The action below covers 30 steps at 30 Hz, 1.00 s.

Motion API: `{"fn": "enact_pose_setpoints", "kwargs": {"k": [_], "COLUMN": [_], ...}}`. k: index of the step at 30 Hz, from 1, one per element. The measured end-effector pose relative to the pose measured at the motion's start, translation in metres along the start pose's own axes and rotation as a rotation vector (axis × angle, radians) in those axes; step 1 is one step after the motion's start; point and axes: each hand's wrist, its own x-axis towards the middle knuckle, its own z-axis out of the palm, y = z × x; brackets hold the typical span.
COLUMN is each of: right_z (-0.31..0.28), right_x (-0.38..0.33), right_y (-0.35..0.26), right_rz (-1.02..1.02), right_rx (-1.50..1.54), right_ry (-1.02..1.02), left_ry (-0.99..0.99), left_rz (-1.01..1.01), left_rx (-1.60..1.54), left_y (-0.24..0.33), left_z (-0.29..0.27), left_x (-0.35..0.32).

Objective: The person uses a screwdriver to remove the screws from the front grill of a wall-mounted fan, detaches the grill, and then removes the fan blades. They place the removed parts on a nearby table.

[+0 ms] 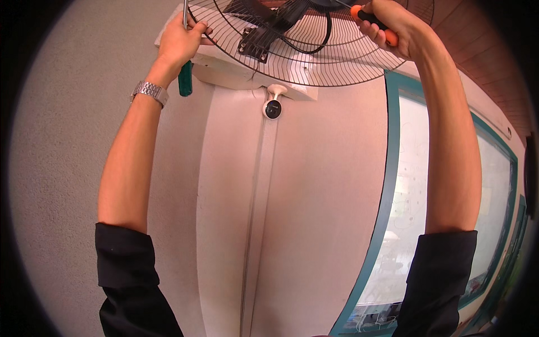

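A black wire fan guard arches across the top of the view, partly cut off by the upper edge. Behind its wires sit the dark fan body and a black mounting bracket. My left hand is closed around a green-handled screwdriver, its metal shaft pointing up, while the fingertips rest at the guard's left rim. At the upper right my right hand grips an orange-and-black screwdriver. Its shaft slants up and left toward the fan's centre; the tip cannot be made out clearly.
A small white camera with a black face hangs under a pale ledge below the fan. A cable channel runs down the wall. Teal-framed windows stand on the right, and a reddish slatted ceiling is above them.
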Motion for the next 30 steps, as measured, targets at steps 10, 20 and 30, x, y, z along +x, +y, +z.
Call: {"fn": "enact_pose_setpoints", "kwargs": {"k": [10,20,30], "right_z": [-0.002,0.013,-0.014], "right_x": [-0.002,-0.024,-0.012], "right_y": [-0.014,-0.004,-0.021], "right_rz": [0.062,-0.225,0.113], "right_rx": [-0.036,-0.630,-0.184], "right_ry": [0.029,0.313,0.035], "left_ry": [-0.025,0.053,0.021], "left_rz": [0.006,0.084,0.054], "left_rx": [0.013,0.046,0.096], "left_y": [-0.011,-0.025,-0.024], "left_z": [-0.004,0.000,-0.001], "left_x": [0.009,0.011,0.009]}}
